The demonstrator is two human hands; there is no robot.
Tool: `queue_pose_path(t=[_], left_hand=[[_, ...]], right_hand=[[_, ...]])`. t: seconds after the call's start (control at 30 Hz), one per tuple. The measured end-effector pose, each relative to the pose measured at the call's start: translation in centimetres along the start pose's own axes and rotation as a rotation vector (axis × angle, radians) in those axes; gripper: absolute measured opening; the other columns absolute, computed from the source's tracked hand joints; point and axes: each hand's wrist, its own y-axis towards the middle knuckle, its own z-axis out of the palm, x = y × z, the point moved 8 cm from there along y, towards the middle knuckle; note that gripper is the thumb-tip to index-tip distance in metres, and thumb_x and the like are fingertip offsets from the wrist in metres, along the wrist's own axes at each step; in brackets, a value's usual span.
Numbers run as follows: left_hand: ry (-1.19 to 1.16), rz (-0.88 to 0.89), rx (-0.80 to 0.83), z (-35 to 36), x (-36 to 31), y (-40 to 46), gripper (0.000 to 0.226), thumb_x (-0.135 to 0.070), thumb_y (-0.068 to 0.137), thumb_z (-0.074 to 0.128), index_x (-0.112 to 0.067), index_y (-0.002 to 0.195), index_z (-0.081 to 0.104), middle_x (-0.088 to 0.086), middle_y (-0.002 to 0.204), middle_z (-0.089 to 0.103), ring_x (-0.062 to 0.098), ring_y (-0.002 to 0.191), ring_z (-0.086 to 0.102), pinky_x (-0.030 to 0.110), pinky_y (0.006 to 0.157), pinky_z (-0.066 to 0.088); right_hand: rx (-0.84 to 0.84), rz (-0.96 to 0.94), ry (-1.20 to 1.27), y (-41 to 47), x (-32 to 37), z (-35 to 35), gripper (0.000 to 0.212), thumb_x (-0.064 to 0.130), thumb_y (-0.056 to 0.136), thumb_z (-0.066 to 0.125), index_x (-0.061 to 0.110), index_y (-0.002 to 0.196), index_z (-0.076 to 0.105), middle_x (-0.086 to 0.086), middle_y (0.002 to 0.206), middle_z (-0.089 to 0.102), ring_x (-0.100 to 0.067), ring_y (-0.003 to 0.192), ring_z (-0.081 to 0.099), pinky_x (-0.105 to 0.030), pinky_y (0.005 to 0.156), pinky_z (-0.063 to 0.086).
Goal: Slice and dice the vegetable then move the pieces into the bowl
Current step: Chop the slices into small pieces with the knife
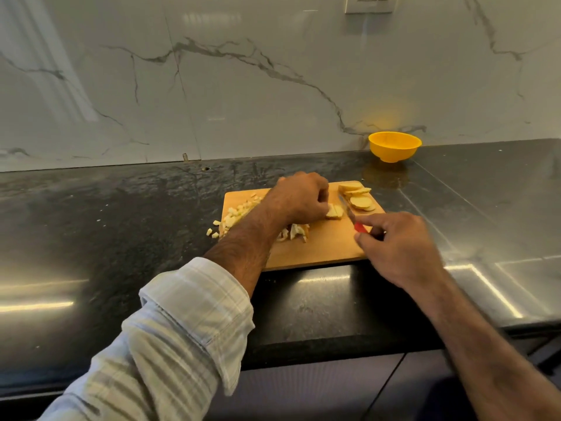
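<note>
A wooden cutting board (pixel 321 250) lies on the dark counter. My left hand (pixel 299 197) presses down on a small stack of pale vegetable strips (pixel 334 211) in the middle of the board. My right hand (pixel 394 246) grips a red-handled knife (pixel 352 218), its blade just right of the strips. Round slices (pixel 358 198) lie at the board's far right corner. Diced pieces (pixel 235 215) pile at the board's left edge, some spilled onto the counter. A few cut strips (pixel 293 233) lie under my left wrist. A yellow bowl (pixel 394 145) stands behind the board by the wall.
The black stone counter (pixel 121 223) runs left and right, with its front edge (pixel 334 350) near me. A marble-patterned wall (pixel 243 86) closes the back, with a socket (pixel 368 3) at the top. A steel surface (pixel 501 238) adjoins on the right.
</note>
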Motion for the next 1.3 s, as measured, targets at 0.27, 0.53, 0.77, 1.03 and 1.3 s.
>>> queue_pose_path(t=[0.27, 0.53, 0.77, 1.03, 1.3], left_hand=[[0.084, -0.067, -0.134, 0.4, -1.5, 0.1, 0.045, -0.064, 0.09, 0.072, -0.027, 0.114, 0.067, -0.005, 0.113, 0.068, 0.016, 0.104, 0.06, 0.044, 0.096, 0.055], [-0.081, 0.015, -0.018, 0.7, -1.9, 0.2, 0.022, -0.024, 0.091, 0.079, -0.027, 0.107, 0.064, -0.008, 0.104, 0.062, 0.014, 0.099, 0.061, 0.034, 0.088, 0.06], [-0.187, 0.055, 0.02, 0.1, -0.4, -0.1, 0.017, -0.024, 0.094, 0.08, -0.024, 0.108, 0.07, -0.008, 0.107, 0.067, 0.012, 0.1, 0.064, 0.024, 0.081, 0.056], [-0.004, 0.184, -0.029, 1.6, -3.5, 0.1, 0.018, -0.04, 0.095, 0.077, -0.039, 0.113, 0.076, -0.015, 0.115, 0.061, 0.006, 0.109, 0.053, 0.041, 0.1, 0.043], [0.178, 0.258, 0.033, 2.0, -4.6, -0.1, 0.015, -0.042, 0.099, 0.07, -0.042, 0.115, 0.07, -0.009, 0.136, 0.053, 0.016, 0.129, 0.041, 0.052, 0.11, 0.034]], right_hand=[[0.13, 0.111, -0.048, 1.3, -2.8, -0.6, 0.039, 0.038, 0.094, 0.075, 0.037, 0.132, 0.071, 0.013, 0.095, 0.067, -0.008, 0.089, 0.061, -0.03, 0.076, 0.051], [0.226, 0.108, -0.086, 2.1, -3.4, -1.3, 0.041, 0.034, 0.095, 0.075, 0.036, 0.135, 0.069, 0.014, 0.095, 0.064, -0.008, 0.088, 0.059, -0.032, 0.078, 0.052], [0.199, 0.093, -0.063, 0.9, -2.0, -0.2, 0.04, 0.034, 0.096, 0.072, 0.033, 0.136, 0.068, 0.011, 0.096, 0.065, -0.008, 0.088, 0.059, -0.03, 0.077, 0.054], [0.178, 0.18, 0.005, 0.6, -3.1, -1.4, 0.042, 0.034, 0.095, 0.075, 0.032, 0.137, 0.069, 0.007, 0.103, 0.069, -0.01, 0.093, 0.062, -0.037, 0.087, 0.06], [0.207, 0.201, 0.027, 0.6, -3.7, -1.7, 0.039, 0.032, 0.095, 0.076, 0.033, 0.134, 0.07, 0.005, 0.102, 0.069, -0.01, 0.094, 0.063, -0.04, 0.089, 0.061]])
